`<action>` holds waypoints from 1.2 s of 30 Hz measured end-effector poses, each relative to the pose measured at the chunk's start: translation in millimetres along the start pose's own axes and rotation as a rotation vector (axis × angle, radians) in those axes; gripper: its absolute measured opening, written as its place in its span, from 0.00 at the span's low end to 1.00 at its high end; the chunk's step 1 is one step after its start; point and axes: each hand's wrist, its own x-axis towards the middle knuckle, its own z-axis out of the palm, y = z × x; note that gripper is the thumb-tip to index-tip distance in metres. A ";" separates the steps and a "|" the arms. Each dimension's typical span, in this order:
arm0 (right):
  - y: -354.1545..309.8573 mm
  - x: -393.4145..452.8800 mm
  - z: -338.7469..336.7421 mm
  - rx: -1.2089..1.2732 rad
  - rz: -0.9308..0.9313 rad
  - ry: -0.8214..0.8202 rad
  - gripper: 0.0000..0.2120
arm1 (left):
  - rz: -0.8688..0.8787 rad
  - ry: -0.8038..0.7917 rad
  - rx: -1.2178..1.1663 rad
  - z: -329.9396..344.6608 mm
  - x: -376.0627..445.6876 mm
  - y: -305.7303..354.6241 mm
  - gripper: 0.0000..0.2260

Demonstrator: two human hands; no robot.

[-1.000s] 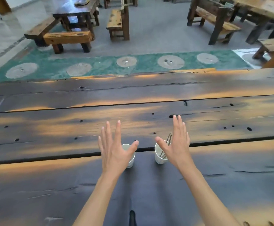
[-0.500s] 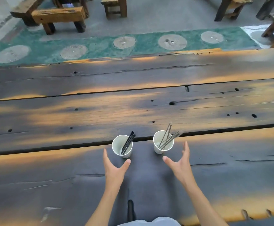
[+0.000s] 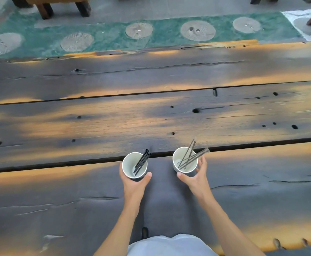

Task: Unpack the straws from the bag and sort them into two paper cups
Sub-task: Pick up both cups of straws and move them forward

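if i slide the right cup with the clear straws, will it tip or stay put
The right cup looks like thin paper, so it is probably light and slides easily on the table. Its clear straws lean past the rim toward one side, so a quick push might tip it that way. The right hand cradling its base should steady it.

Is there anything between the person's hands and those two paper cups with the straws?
Nothing visible. The left hand is wrapped around the left cup of black straws; the right hand cradles the right cup of wrapped straws.
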 end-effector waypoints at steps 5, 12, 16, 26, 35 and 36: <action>6.5 8.3 3.3 0.014 -0.008 -0.019 0.42 | 0.004 0.025 0.002 4.1 3.1 2.2 0.43; 8.3 14.3 10.4 0.059 -0.004 -0.011 0.37 | 0.007 0.042 -0.006 3.7 3.2 5.3 0.36; 9.9 16.7 11.6 0.054 0.005 0.012 0.35 | 0.015 0.053 -0.004 2.3 5.1 4.5 0.35; -6.1 31.9 10.4 0.057 -0.039 0.032 0.35 | 0.044 0.030 -0.001 5.4 16.4 19.3 0.33; -57.5 87.0 16.4 0.047 -0.118 0.031 0.35 | 0.131 0.033 -0.023 17.2 77.3 71.1 0.29; -65.1 95.0 17.6 0.039 -0.124 0.031 0.35 | 0.145 0.040 -0.028 19.3 86.0 79.4 0.29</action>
